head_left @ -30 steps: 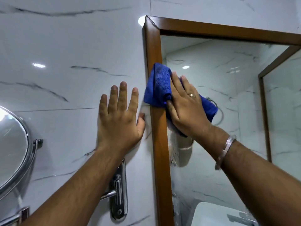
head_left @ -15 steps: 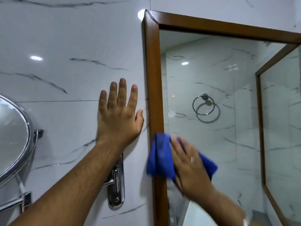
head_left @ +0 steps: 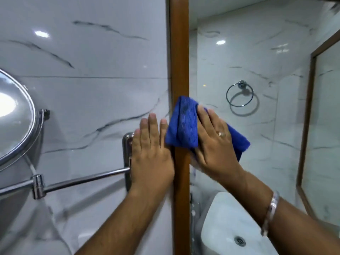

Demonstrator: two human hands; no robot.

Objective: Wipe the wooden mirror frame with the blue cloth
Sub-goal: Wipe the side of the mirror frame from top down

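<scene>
Since half a second ago my left hand (head_left: 150, 153) dropped beside the upright wooden mirror frame (head_left: 179, 52), flat and fingers spread, while my right hand (head_left: 215, 144) presses the blue cloth (head_left: 184, 124) on the strip mid-frame, open-palmed, stroke axis running vertical.
</scene>
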